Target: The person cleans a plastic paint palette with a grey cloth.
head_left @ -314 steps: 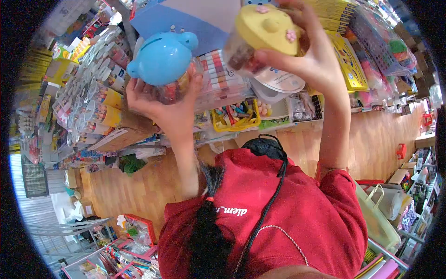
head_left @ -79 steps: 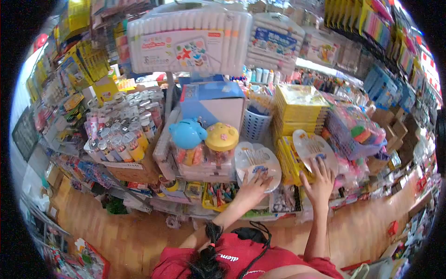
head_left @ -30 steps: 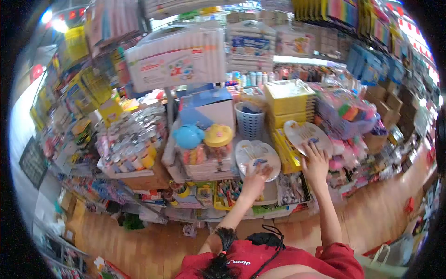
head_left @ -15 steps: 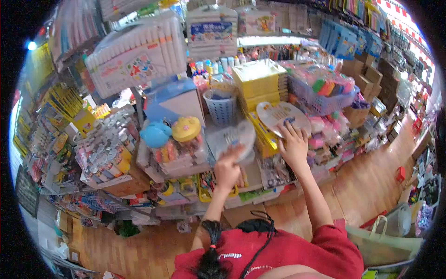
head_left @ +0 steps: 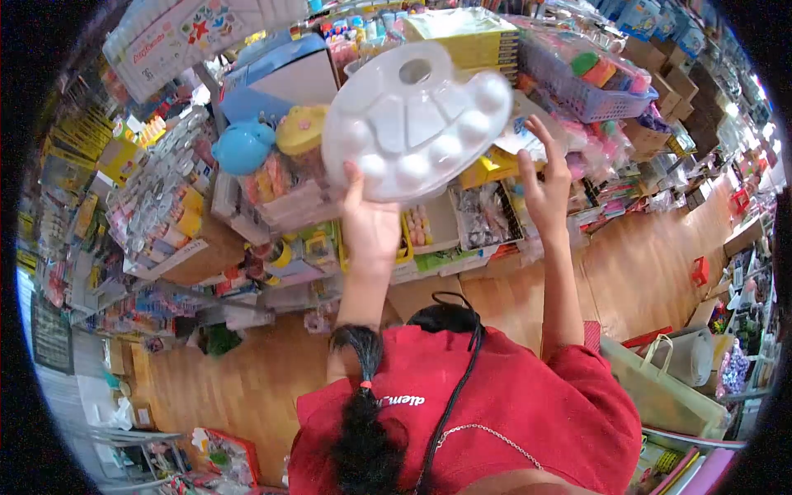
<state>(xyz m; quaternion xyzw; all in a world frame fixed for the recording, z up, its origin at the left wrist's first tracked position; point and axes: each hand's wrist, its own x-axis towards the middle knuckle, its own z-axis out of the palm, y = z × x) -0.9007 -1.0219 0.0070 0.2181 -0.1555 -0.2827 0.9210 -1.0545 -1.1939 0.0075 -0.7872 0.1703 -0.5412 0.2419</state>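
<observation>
A white plastic paint palette (head_left: 396, 115) with a thumb hole and several round wells is raised over the counter. My left hand (head_left: 371, 227) grips its lower edge, thumb on the near face and the other fingers behind it. To the right, my right hand (head_left: 549, 186) hovers with its fingers apart and nothing in it. Behind those fingers lies a pale oval item (head_left: 540, 120), partly covered by the hand, above a yellow package (head_left: 487, 172).
On the left are a blue piggy bank (head_left: 243, 147), a yellow-lidded jar (head_left: 301, 130) and a box of bottles (head_left: 169, 223). A purple basket (head_left: 610, 107) of colourful packs sits at the right. Stacked yellow boxes (head_left: 474, 45) stand behind the palette. Wooden floor (head_left: 635, 256) runs alongside.
My left hand has picked up the palette and lifted it up from the counter. The right hand has come off the oval item. The view has tilted downward.
</observation>
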